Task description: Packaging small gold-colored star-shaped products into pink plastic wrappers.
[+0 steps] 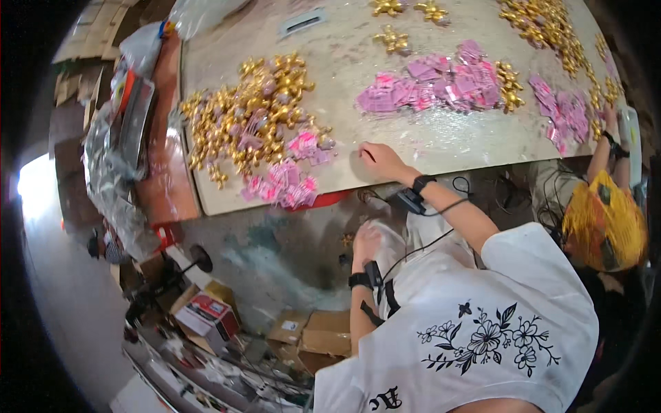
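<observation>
My right hand (383, 163) rests at the near edge of the pale table (330, 162), its fingers curled closed; whether anything is inside them is hidden. Lower down, my left hand (367, 241) lies slightly blurred on my white trousers at the knee, fingers loosely out and nothing seen in it. To the left of my right hand sit a heap of shiny gold star-shaped pieces (275, 86) and a small pile of pink printed packets (282, 184). Beyond it is a larger pile of pink packets (441, 84), with a few gold stars (509, 86) against its right end.
More gold stars (551, 34) and pink packets (561, 113) lie at the right, where a co-worker's arm (600, 155) reaches the table. A yellow bag (606, 220) is beside that person. Cardboard boxes (323, 332) stand below left. Black cables (509, 193) hang under the table edge.
</observation>
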Demonstrator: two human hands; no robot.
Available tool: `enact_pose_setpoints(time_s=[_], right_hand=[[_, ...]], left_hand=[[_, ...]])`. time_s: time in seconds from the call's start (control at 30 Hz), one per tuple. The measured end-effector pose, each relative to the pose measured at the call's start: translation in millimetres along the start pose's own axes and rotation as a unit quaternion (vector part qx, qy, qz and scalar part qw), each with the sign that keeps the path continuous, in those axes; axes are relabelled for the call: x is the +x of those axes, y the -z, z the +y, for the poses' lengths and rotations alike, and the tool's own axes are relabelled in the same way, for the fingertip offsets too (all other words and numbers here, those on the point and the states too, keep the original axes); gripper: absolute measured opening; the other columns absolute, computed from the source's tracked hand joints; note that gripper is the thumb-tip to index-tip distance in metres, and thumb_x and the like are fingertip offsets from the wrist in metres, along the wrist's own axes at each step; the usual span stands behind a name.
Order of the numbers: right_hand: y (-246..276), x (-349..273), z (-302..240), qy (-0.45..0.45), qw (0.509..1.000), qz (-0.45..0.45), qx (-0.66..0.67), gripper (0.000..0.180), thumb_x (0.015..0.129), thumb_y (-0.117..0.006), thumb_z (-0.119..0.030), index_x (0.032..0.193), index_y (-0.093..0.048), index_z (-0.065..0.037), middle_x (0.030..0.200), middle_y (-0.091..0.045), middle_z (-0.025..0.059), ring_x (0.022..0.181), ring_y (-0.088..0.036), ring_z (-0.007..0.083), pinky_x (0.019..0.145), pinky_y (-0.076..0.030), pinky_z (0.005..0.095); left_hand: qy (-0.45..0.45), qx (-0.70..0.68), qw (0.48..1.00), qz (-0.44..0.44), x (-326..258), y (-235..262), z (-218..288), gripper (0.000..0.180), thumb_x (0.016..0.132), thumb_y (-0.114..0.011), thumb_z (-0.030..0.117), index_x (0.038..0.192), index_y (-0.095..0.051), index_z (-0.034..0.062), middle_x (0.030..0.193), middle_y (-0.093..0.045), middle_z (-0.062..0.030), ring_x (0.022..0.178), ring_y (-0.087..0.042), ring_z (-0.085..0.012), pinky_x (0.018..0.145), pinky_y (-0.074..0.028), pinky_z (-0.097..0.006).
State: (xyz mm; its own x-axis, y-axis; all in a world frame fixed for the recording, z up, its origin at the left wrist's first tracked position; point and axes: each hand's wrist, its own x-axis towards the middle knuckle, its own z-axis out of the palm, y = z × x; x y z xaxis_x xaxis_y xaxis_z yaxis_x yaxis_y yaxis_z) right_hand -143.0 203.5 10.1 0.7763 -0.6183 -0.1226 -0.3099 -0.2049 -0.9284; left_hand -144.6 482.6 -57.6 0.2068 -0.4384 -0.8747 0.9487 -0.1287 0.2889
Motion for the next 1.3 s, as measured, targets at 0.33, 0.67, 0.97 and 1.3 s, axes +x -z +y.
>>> enact_pose_setpoints(time_s=[0.33, 0.67, 0.97, 1.3], right_hand=[[-83.0, 46.6, 23.4, 0.07, 0.99, 0.061, -0.108, 0.02, 0.082, -0.052, -0.016, 0.095, -0.063, -0.006, 0.081, -0.063, 0.0179, 0.072, -0.061, 0.0317, 0.064, -0.048, 0.0383], [-14.5, 44.9, 43.9, 0.216, 0.911, -0.163, -0.31, 0.012, 0.08, -0.05, -0.016, 0.082, -0.051, -0.004, 0.073, -0.051, 0.018, 0.071, -0.051, 0.0376, 0.063, -0.04, 0.0457], [-14.3, 48.0, 57.8, 0.253, 0.885, -0.217, -0.326, 0.016, 0.074, -0.051, -0.015, 0.085, -0.048, -0.004, 0.077, -0.048, 0.0168, 0.076, -0.048, 0.0366, 0.067, -0.038, 0.0457], [-15.1, 52.9, 69.1, 0.268, 0.896, -0.19, -0.299, 0.013, 0.072, -0.052, -0.01, 0.083, -0.049, -0.005, 0.075, -0.049, 0.0166, 0.071, -0.048, 0.0368, 0.063, -0.038, 0.0466]], left_hand=[[-0.03, -0.075, 0.992, 0.097, -14.6, 83.7, 59.4, 0.021, 0.088, -0.052, 0.01, 0.106, -0.054, 0.0011, 0.084, -0.061, -0.0095, 0.068, -0.059, -0.0209, 0.062, -0.051, -0.034], [-0.22, 0.367, 0.781, 0.455, -101.1, 91.7, -48.6, 0.04, 0.07, -0.07, 0.018, 0.104, -0.056, 0.0009, 0.098, -0.062, -0.0179, 0.09, -0.059, -0.029, 0.079, -0.047, -0.038], [-0.138, 0.166, 0.925, 0.314, -13.9, 34.2, -107.6, 0.017, 0.072, -0.062, 0.01, 0.086, -0.059, 0.0011, 0.08, -0.062, -0.0112, 0.074, -0.057, -0.0197, 0.065, -0.045, -0.035], [-0.101, 0.302, 0.914, 0.252, 15.4, -32.2, -42.1, 0.008, 0.071, -0.055, 0.008, 0.069, -0.058, 0.0007, 0.075, -0.065, -0.0113, 0.07, -0.06, -0.0204, 0.063, -0.046, -0.034]])
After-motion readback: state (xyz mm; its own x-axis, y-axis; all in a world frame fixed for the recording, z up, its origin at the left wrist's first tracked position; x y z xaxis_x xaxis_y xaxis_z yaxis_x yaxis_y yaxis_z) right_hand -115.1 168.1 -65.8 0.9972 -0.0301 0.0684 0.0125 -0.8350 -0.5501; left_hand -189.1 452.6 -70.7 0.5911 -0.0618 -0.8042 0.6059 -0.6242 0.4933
